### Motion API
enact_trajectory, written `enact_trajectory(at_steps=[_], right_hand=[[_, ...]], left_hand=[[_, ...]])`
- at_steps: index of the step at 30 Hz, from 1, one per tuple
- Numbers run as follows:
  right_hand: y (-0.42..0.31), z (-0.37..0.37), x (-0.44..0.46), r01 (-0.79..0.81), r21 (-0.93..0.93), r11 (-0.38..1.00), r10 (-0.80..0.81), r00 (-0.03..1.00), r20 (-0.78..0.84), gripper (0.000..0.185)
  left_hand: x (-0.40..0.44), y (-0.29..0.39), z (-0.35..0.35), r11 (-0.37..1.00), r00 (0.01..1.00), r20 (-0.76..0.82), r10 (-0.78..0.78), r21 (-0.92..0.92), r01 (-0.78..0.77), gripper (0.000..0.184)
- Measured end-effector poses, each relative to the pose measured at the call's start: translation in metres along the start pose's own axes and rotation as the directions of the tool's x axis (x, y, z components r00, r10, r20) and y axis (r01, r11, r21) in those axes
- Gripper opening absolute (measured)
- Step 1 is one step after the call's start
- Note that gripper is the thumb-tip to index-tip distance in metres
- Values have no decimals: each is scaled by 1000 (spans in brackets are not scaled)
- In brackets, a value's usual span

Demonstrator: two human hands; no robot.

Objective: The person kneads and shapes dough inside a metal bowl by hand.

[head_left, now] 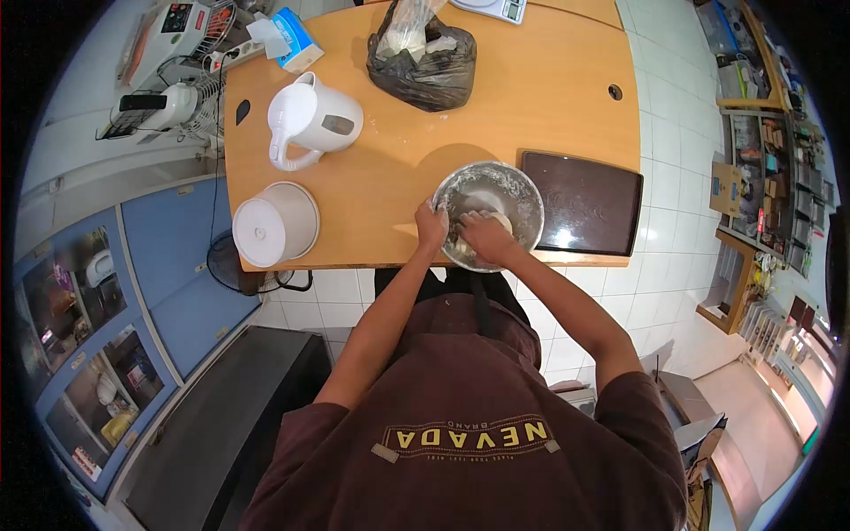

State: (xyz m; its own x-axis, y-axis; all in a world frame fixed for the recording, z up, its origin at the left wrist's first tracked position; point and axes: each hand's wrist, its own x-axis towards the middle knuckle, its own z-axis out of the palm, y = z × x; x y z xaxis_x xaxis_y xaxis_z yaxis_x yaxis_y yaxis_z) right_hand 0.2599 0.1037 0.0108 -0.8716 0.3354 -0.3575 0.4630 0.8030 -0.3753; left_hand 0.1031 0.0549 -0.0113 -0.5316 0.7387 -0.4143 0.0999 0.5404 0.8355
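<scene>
Pale dough [504, 222] inside a round, silver metal bowl [529, 205].
Left hand [431, 225] pinches the rim; right hand [485, 235] presses dough, finger closure unclear. Dough seems soft, sticky: best gathered from beneath.

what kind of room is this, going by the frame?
Probably a kitchen or food-prep space, home or workplace unclear: a white kettle and a digital scale share the wooden table with a metal bowl, streaked white inside and holding what looks like dough.
</scene>
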Motion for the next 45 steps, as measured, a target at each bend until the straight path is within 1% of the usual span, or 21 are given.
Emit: enact_trajectory(at_steps=[1,3,4,7,10,13,16,18,21,22,24,25,27,29,30,32,33,36,39,42,45], right_hand=[[8,-8,-1,54,69,996,-58,997,60,45],[19,-12,-1,-24,169,985,22,1000,12,50],[25,-13,-1,-59,220,974,62,998,-8,52],[41,-24,1,-116,138,984,131,986,-107,59],[43,-31,8,-124,74,990,131,985,-110,42],[20,-26,23,-177,-150,973,168,983,-72,45],[2,-43,24,-95,-65,993,92,994,-51,55],[2,-32,24,-126,24,992,127,988,-84,52],[6,-13,33,-205,144,968,228,960,-164,46],[7,-8,37,-237,187,954,271,943,-190,43],[11,0,47,-258,155,954,290,923,-253,39],[14,2,53,-270,140,953,300,911,-284,37],[19,7,59,-259,178,949,304,897,-321,29],[25,13,62,-266,237,935,335,881,-335,23],[25,12,65,-300,249,921,368,880,-299,23],[26,9,68,-369,269,890,430,874,-227,23],[25,13,68,-337,251,907,398,879,-261,24],[10,19,55,-327,278,903,412,841,-351,24],[-6,32,45,-314,343,885,434,822,-368,26],[-11,35,36,-246,353,903,383,832,-402,28],[-13,37,36,-230,329,916,379,765,-520,28]], left_hand=[[1,-4,1,1000,1000,8,12,-21,-12,24],[2,-6,0,997,999,23,36,-62,-35,25],[1,-4,0,998,1000,25,14,-58,-12,26],[-2,-4,0,997,999,30,-40,-64,42,28],[0,-19,4,994,999,39,-32,-103,36,29],[3,-24,10,991,1000,23,2,-131,1,30],[1,-16,10,987,1000,2,-20,-161,21,29],[1,-9,8,986,998,23,-65,-150,68,27],[0,-2,9,981,999,15,-52,-188,54,23],[-1,1,8,981,1000,6,-20,-192,21,22],[-2,4,8,980,999,-5,40,-195,-40,20],[1,6,9,975,1000,6,12,-222,-11,20],[0,3,9,961,998,35,-52,-270,60,20],[1,-4,11,960,1000,27,6,-279,1,19],[2,-1,10,958,999,20,40,-286,-33,19],[1,5,9,971,1000,31,2,-237,5,23],[-1,7,9,977,999,37,-17,-212,25,26],[2,13,11,985,999,10,-42,-168,43,24],[11,5,11,993,997,40,71,-98,-67,24],[5,8,14,994,1000,0,-16,-110,16,25],[6,7,14,991,998,-2,66,-120,-65,26]])
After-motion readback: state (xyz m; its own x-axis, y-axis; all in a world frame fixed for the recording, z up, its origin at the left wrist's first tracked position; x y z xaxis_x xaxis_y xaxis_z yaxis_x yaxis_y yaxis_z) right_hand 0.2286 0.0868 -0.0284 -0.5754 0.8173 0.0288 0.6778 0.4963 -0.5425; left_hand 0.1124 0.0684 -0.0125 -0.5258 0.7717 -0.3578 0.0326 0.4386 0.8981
